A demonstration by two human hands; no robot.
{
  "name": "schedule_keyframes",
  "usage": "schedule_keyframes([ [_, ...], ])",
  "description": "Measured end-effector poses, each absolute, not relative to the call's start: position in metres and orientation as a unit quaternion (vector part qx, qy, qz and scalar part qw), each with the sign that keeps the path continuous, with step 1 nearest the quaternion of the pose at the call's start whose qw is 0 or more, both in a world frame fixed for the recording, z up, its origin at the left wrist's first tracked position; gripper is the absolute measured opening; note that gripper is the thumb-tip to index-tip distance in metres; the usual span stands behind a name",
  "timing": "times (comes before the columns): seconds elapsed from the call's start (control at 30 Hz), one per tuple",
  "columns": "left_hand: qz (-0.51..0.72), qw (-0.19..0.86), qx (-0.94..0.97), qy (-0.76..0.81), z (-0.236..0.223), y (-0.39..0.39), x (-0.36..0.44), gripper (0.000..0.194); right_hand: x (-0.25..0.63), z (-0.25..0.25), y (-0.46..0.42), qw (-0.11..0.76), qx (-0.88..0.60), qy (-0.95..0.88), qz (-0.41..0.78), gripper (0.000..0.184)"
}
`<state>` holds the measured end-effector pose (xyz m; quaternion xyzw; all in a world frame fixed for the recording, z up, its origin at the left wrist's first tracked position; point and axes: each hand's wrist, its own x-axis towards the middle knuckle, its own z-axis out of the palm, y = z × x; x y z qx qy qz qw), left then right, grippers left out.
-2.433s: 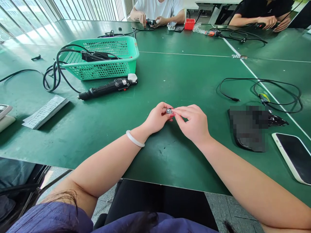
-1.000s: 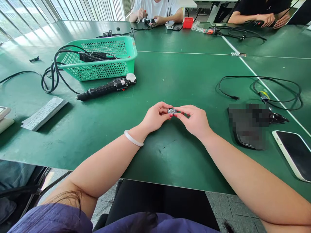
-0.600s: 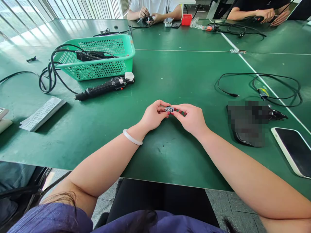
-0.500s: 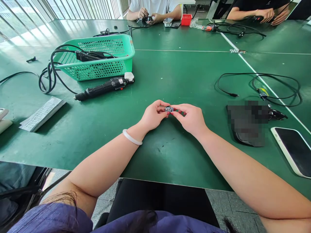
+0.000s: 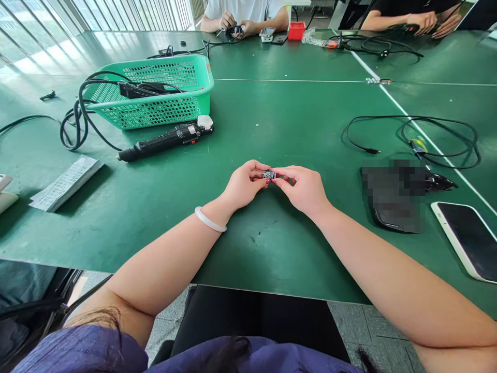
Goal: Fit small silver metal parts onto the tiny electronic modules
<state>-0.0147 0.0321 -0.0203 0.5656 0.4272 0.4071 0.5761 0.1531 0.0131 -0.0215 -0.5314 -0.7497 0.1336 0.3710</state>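
Small patterned piece point(image 5: 269, 175) sat over the bench point(image 5: 248, 248), each hand's grip narrow on it: left hand point(image 5: 243, 186) and right hand point(image 5: 308, 190) covered its ends, its markings too tiny to read. A phone point(image 5: 464, 235) ran past the right edge. Beyond, pixelation hid most of a dark flat item point(image 5: 392, 199). Writing on the folded paper point(image 5: 67, 182) was illegible. Farther off lay a black tool point(image 5: 165, 142), then a green basket point(image 5: 155, 114) of tangled cables point(image 5: 149, 89). Across, two people's heads were out of frame.
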Motion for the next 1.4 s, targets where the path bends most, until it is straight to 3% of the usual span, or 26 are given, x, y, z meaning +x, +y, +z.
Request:
schedule_keyframes([
  [0.3, 0.403, 0.577, 0.567, 0.428, -0.018, 0.031, -0.016, 0.023, 0.153, -0.020, 0.013, 0.383, -0.526, -0.746, 0.142, 0.018],
  [0.47, 0.404, 0.648, 0.518, 0.386, -0.014, 0.027, -0.013, 0.025, 0.151, -0.021, 0.011, 0.397, -0.527, -0.746, 0.094, 0.015],
  [0.67, 0.396, 0.687, 0.447, 0.414, -0.008, 0.025, -0.012, 0.011, 0.142, -0.027, 0.012, 0.374, -0.503, -0.779, 0.011, 0.014],
  [0.87, 0.365, 0.667, 0.448, 0.470, -0.002, 0.028, -0.018, 0.009, 0.141, -0.028, 0.013, 0.378, -0.477, -0.793, 0.032, 0.016],
  [0.97, 0.276, 0.573, 0.551, 0.540, 0.016, 0.028, -0.038, 0.013, 0.146, -0.027, 0.012, 0.389, -0.462, -0.796, 0.044, 0.015],
  [1.13, 0.153, 0.170, 0.715, 0.661, 0.048, 0.013, -0.102, 0.025, 0.154, -0.025, 0.009, 0.402, -0.475, -0.779, 0.078, 0.019],
  [1.27, 0.071, 0.095, 0.688, 0.716, 0.042, -0.011, -0.153, 0.029, 0.155, -0.025, 0.011, 0.395, -0.475, -0.778, 0.115, 0.020],
  [1.4, 0.119, 0.066, 0.656, 0.742, 0.022, -0.025, -0.186, 0.041, 0.154, -0.027, 0.012, 0.390, -0.472, -0.781, 0.123, 0.020],
])
